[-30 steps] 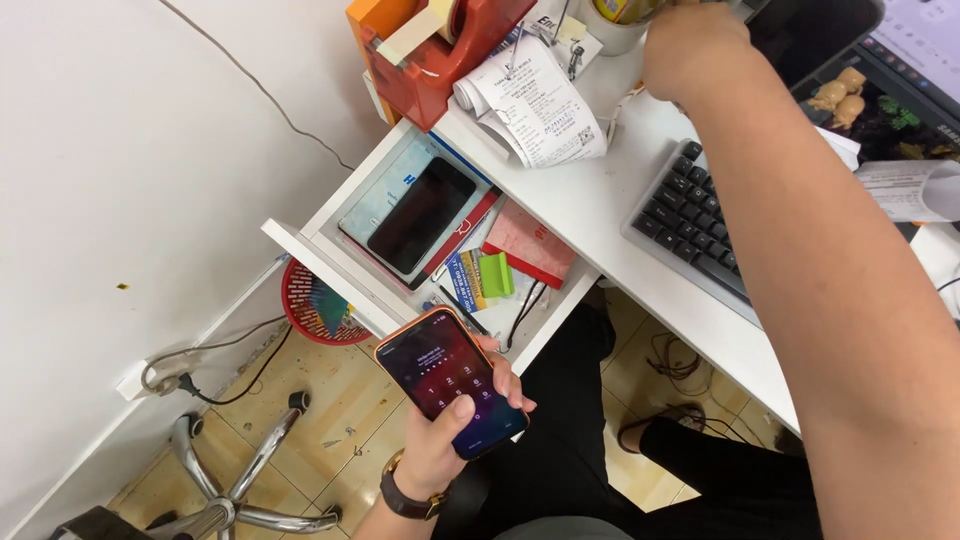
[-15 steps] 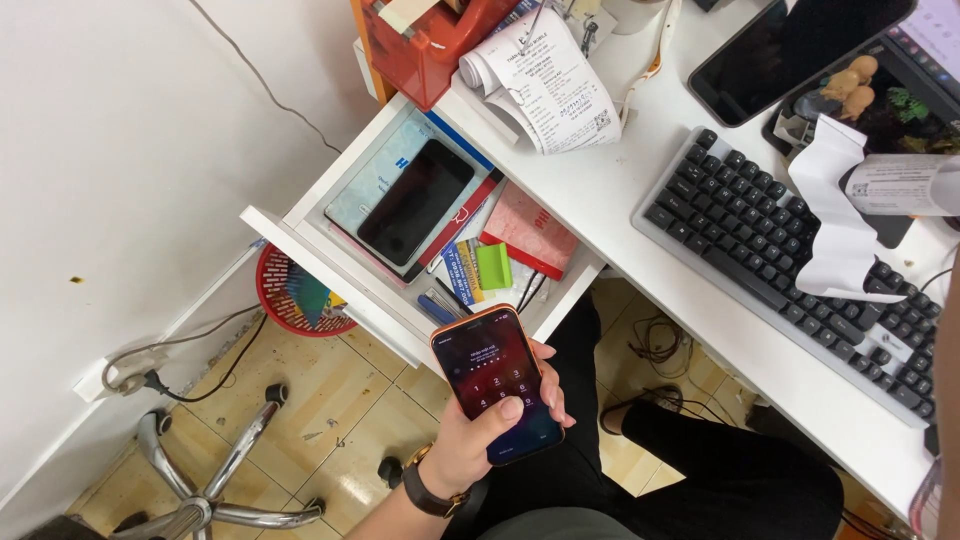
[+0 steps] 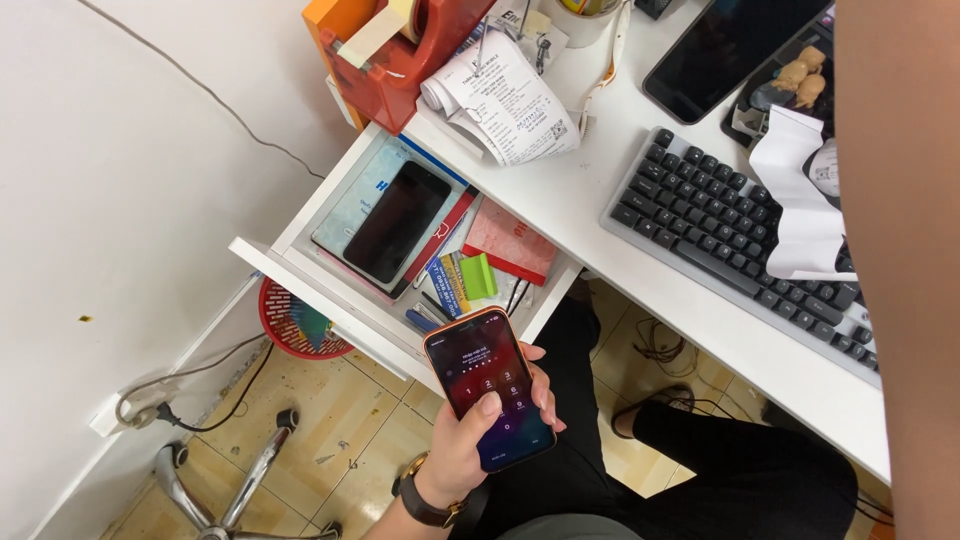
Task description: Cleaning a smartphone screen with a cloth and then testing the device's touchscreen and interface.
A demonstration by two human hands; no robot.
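My left hand holds a phone in an orange case above my lap, just in front of the open drawer. The screen is lit with a number pad, and my thumb rests on its lower part. A dark watch sits on that wrist. My right forearm runs down the right edge of the view over the desk; the hand itself is out of frame.
The white drawer holds a black phone on a booklet, a red box and small items. The desk carries a grey keyboard, red tape dispenser, receipts and a dark tablet. Below are a red basket and chair legs.
My right arm has drawn back from the far end of the desk to the right edge of the view. The left hand keeps hold of the phone; the view has shifted.
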